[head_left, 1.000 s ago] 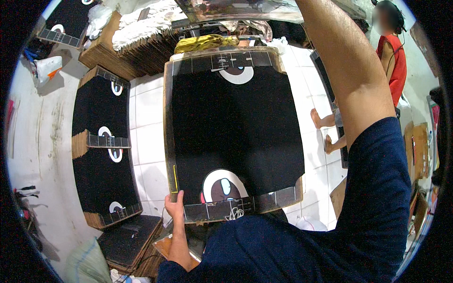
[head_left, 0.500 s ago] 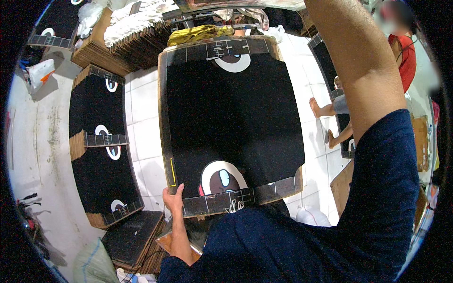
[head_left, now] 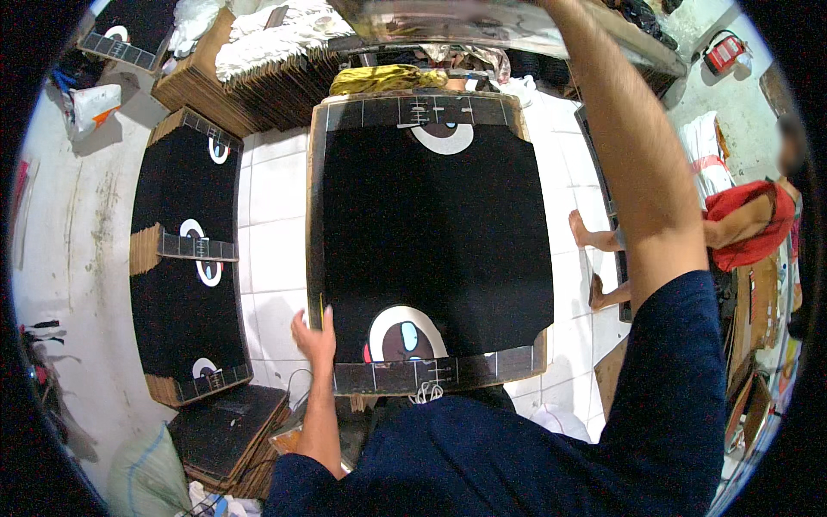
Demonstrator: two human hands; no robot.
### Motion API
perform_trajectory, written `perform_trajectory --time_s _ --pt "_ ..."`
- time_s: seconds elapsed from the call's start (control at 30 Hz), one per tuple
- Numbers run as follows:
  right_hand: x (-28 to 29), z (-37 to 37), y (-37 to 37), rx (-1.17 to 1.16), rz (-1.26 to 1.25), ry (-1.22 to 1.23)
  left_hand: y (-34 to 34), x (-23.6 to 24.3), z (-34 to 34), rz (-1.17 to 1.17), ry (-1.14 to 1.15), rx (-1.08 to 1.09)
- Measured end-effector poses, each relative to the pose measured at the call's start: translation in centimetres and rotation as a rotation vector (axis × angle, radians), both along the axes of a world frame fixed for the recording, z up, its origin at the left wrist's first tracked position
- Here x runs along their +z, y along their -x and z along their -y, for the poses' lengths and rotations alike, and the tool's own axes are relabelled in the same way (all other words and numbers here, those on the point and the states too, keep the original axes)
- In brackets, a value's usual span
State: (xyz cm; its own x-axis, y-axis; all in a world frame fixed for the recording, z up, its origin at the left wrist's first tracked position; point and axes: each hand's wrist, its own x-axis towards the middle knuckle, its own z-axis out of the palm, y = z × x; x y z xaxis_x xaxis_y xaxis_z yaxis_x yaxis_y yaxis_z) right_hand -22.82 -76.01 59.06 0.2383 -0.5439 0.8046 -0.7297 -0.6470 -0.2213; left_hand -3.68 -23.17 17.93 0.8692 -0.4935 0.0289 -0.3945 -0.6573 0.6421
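Note:
A large board [head_left: 517,384] stands before me, with black cloth [head_left: 435,233] laid over it. White, brown and blue eye-shaped prints [head_left: 403,336] show at its near and far ends. By the board's near left edge is my left hand [head_left: 317,340], thumb and fingers apart, holding nothing; a thin yellow line runs beside the thumb. My right arm [head_left: 642,146] stretches up past the board's right side, its hand cut off by the top of the picture. Near that arm, beyond the far end, hangs a wide framed panel [head_left: 482,30] with a shiny, see-through face.
Boards with similar black cloth [head_left: 185,310] line the left floor. Far left, stacked boards [head_left: 284,82] carry white cloth. Yellow cloth [head_left: 388,80] lies behind my board. At right, a person in red [head_left: 754,224] leans, bare feet on the tiles. Dark boards [head_left: 228,435] are piled near left.
My left hand has let go of the board's near left corner and its fingers have spread. More of the framed panel shows at the top. The person in red has bent over.

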Motion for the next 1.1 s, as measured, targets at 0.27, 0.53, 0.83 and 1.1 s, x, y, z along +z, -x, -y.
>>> perform_trajectory --time_s 0.27,0.53,0.83,1.1 --pt "-15.2 -9.6 4.7 0.081 0.000 0.191 4.6 18.8 22.5 -1.431 1.211 -0.392" --pt "-30.4 -14.9 7.1 0.124 -0.127 -0.150 7.5 8.4 22.7 -1.611 0.640 0.638" --pt "-36.0 0.7 1.2 0.104 -0.496 -0.353 6.5 -2.3 18.7 0.268 0.065 -0.521" --pt "-37.6 9.0 -3.6 0.039 -0.589 -0.348 6.1 -3.3 18.9 0.300 -0.056 -0.555"
